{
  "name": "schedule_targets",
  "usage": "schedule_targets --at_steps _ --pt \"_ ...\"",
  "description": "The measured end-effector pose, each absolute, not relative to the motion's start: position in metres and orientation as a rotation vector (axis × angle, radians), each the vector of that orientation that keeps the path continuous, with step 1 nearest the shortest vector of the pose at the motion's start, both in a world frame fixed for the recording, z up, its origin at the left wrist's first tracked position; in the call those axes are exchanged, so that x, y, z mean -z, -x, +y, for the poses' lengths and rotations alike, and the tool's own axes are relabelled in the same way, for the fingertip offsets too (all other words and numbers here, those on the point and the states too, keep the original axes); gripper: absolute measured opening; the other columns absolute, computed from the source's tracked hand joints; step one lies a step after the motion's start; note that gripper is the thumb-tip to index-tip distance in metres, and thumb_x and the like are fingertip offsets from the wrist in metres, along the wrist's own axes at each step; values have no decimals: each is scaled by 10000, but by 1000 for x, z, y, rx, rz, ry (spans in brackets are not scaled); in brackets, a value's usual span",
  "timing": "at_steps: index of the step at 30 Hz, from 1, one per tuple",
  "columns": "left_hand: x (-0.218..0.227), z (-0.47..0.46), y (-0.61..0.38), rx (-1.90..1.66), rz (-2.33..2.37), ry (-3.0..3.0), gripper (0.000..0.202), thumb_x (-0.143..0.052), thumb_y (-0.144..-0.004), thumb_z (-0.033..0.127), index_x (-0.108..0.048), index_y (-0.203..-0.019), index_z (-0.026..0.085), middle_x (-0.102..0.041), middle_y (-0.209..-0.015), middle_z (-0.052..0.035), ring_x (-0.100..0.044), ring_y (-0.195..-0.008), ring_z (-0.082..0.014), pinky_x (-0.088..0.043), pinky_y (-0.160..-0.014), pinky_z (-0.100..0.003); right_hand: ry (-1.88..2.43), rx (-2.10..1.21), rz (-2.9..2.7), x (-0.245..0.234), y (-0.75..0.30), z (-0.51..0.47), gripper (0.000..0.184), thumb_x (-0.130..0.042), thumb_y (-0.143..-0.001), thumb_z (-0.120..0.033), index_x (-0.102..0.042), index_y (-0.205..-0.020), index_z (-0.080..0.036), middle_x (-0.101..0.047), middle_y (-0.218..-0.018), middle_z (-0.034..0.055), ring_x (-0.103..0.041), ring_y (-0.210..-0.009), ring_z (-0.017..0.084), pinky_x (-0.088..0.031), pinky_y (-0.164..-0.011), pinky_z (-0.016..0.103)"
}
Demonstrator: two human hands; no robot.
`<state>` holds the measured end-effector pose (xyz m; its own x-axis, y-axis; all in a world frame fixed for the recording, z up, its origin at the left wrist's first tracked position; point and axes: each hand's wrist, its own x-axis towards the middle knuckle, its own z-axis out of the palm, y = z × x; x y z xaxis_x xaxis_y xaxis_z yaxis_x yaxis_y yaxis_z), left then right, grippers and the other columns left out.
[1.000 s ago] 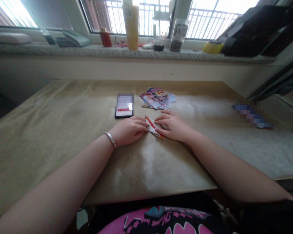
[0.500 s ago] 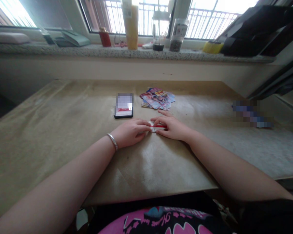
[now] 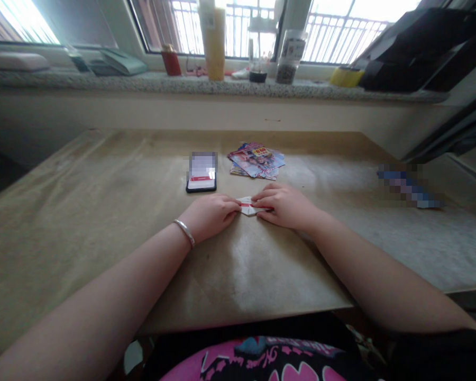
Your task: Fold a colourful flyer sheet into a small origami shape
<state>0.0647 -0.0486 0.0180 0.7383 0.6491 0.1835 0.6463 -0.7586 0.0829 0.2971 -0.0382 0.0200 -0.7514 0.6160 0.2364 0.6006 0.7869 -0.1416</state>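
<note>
A small folded piece of white paper (image 3: pixel 247 207) with a red stripe lies on the table between my hands. My left hand (image 3: pixel 214 212), with a silver bangle at its wrist, has its fingers closed on the paper's left end. The right end is under my right hand (image 3: pixel 286 206), its fingers bent and pressed together on the paper. Both hands rest low on the tabletop, and they cover the ends of the paper. Just beyond them lie a phone (image 3: pixel 202 180) with a lit screen and a loose pile of colourful printed leaflets (image 3: pixel 257 160).
The table (image 3: pixel 238 280) has a pale brown cover. A blurred bluish item (image 3: pixel 408 186) lies at its right side. Along the stone windowsill (image 3: pixel 143 84) stand a red container (image 3: pixel 171 61), a tall yellow bottle (image 3: pixel 214 45), clear jars (image 3: pixel 289 58) and a black bag (image 3: pixel 412 53).
My right hand has drawn its fingers in and slid slightly right along the paper. The left fingers have shifted a little left, so more of the paper's middle shows.
</note>
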Motion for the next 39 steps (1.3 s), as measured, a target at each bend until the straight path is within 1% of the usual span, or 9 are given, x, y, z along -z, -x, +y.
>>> schedule_targets --at_steps 5,11,17,21,25,31,33,36,39 --pt "-22 -49 -65 -247 1162 -2950 223 -492 -892 170 -712 -922 158 -701 -910 -72 -642 -860 -206 -521 -789 -320 897 -120 -2651 -13 -294 -36 214 -556 -874 -194 -728 -1002 -195 -721 -1059 48 -609 -949 210 -477 -880 353" --pt "-23 -49 -64 -195 1237 -2928 225 -521 -860 94 -723 -925 167 -682 -890 -59 -634 -816 -189 -504 -746 -292 894 -146 -2641 -10 -289 -38 226 -541 -846 -117 -737 -924 -196 -723 -969 54 -621 -887 186 -475 -841 308" --pt "-28 -52 -66 -119 1296 -2968 227 -499 -900 175 -723 -870 159 -657 -817 -68 -607 -782 -199 -480 -721 -307 967 -146 -2677 -14 -289 -41 186 -557 -856 -182 -737 -903 -174 -693 -885 74 -621 -823 190 -465 -782 295" --pt "-31 -55 -67 -36 1376 -2966 260 -468 -921 231 -703 -847 148 -638 -811 -71 -603 -755 -196 -455 -656 -293 1007 -143 -2692 -15 -287 -42 165 -586 -856 -224 -729 -914 -167 -674 -872 78 -605 -829 196 -445 -773 293" --pt "-29 -56 -68 -70 1379 -2979 212 -495 -908 232 -701 -920 184 -636 -828 -56 -593 -739 -189 -426 -608 -278 1016 -131 -2674 -14 -286 -43 172 -612 -847 -243 -714 -961 -164 -650 -874 77 -576 -817 185 -429 -744 282" --pt "-21 -51 -71 -181 1243 -3053 213 -502 -905 189 -701 -842 146 -632 -819 -70 -570 -764 -184 -454 -711 -295 984 -87 -2667 -14 -283 -43 164 -602 -868 -262 -714 -924 -158 -649 -869 83 -559 -808 179 -417 -740 284" --pt "-17 -48 -71 -246 1157 -3066 188 -515 -896 166 -702 -886 147 -633 -837 -68 -565 -776 -176 -458 -739 -291 965 -62 -2678 -14 -283 -43 178 -590 -878 -267 -719 -916 -150 -655 -871 89 -564 -810 180 -420 -743 287" --pt "-12 -45 -71 -369 1072 -3028 188 -522 -898 167 -702 -952 176 -631 -850 -56 -564 -791 -165 -457 -742 -275 948 -44 -2685 -13 -283 -41 196 -571 -892 -269 -724 -929 -154 -660 -871 88 -572 -814 180 -423 -750 287" --pt "-8 -44 -70 -438 1063 -2993 186 -527 -912 217 -708 -905 177 -629 -829 -52 -569 -784 -163 -452 -727 -272 955 -26 -2684 -11 -284 -40 203 -569 -893 -283 -724 -936 -159 -666 -875 86 -577 -814 180 -423 -747 286"
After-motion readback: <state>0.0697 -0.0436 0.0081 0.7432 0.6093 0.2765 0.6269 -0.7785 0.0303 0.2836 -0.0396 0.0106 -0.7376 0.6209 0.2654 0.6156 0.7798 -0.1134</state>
